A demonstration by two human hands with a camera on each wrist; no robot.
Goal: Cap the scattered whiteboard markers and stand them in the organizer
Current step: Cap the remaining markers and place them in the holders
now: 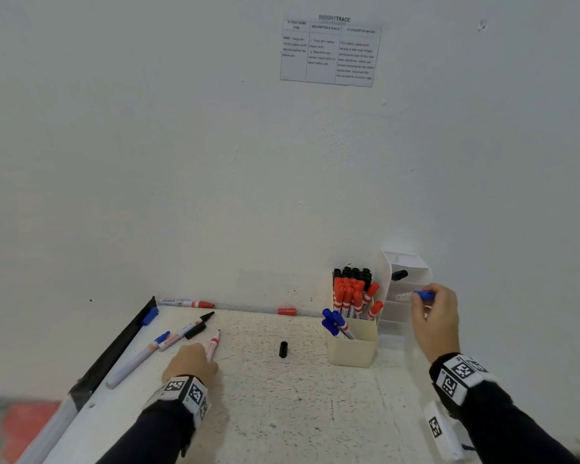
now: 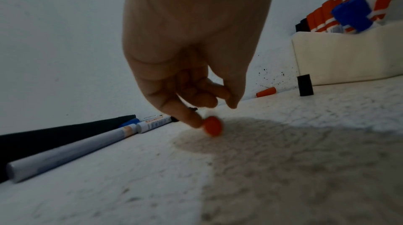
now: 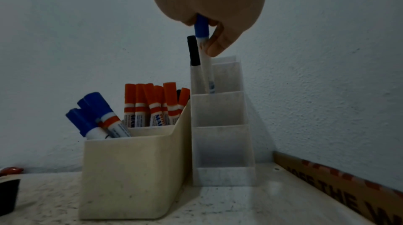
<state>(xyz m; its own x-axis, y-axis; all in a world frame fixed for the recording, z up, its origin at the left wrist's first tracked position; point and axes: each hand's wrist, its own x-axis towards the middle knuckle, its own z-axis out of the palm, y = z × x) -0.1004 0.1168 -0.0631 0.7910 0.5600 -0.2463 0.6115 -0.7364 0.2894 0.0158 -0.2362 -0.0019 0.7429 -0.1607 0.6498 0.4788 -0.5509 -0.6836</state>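
Note:
My left hand [image 1: 205,359] lies low on the table, its curled fingers around the rear of an uncapped red marker [image 1: 214,343]. In the left wrist view the index fingertip [image 2: 194,122] touches the marker's red end [image 2: 213,126]. My right hand [image 1: 420,301] pinches a blue-capped marker [image 3: 202,29] just under its cap. That marker's lower end stands in an upper compartment of the clear tiered organizer [image 3: 220,108], beside a black-capped marker [image 3: 193,51]. A black cap [image 1: 283,349] stands upright mid-table and a red cap [image 1: 287,311] lies by the wall.
A cream box [image 1: 351,348] left of the clear organizer holds several red, blue and black capped markers. At the far left lie a blue-capped marker [image 1: 138,358], an uncapped black marker [image 1: 187,329], a loose black cap [image 1: 195,330], a blue cap [image 1: 150,316] and a red marker [image 1: 186,302].

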